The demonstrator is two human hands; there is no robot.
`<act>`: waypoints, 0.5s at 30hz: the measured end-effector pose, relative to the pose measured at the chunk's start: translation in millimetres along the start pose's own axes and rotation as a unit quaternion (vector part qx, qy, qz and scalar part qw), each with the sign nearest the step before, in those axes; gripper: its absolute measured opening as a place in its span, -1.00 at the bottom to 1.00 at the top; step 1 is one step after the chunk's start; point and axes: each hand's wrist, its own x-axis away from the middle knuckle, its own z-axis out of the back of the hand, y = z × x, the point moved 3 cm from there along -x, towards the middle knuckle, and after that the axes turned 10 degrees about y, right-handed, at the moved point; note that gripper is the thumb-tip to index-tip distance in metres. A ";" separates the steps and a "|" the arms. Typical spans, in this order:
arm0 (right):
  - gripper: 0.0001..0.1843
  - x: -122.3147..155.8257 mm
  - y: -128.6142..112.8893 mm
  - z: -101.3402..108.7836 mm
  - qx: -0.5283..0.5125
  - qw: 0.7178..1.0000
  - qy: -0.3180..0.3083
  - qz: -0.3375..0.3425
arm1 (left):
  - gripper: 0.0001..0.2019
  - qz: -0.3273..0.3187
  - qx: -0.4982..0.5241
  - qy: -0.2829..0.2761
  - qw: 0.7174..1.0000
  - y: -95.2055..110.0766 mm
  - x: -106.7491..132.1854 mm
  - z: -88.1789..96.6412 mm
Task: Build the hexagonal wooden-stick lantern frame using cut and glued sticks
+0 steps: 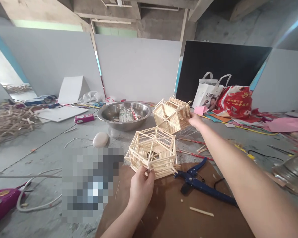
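My left hand (142, 185) pinches the near edge of a hexagonal frame of thin wooden sticks (152, 152), which rests tilted on a brown board (169, 211). My right hand (195, 120) reaches far forward and grips the right side of a second hexagonal stick frame (171, 114), held up on its edge above the floor, just right of a metal bowl (109, 114). The two frames are close but apart.
Blue pliers (201, 181) lie on the board right of the near frame. A pile of stick offcuts (7, 122) sits at far left, white cable (39, 205) and a pink tool (2, 201) at lower left. Bags (233, 100) and coloured paper lie at the back right.
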 end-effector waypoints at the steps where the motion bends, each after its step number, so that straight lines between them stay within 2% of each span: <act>1: -0.58 -1.2 0.5 -2.7 -0.004 1.000 -0.010 0.005 | -0.83 0.001 0.000 -0.002 1.000 0.2 0.5 0.2; 10: -0.63 -5.9 9.2 -4.8 -0.015 0.999 -0.023 0.028 | -0.75 0.023 0.042 -0.026 0.999 -17.2 0.1 -2.6; 15: -0.65 -3.9 7.0 -4.8 -0.018 0.999 -0.014 0.040 | -0.70 0.039 0.036 -0.016 0.998 -13.0 -0.1 0.1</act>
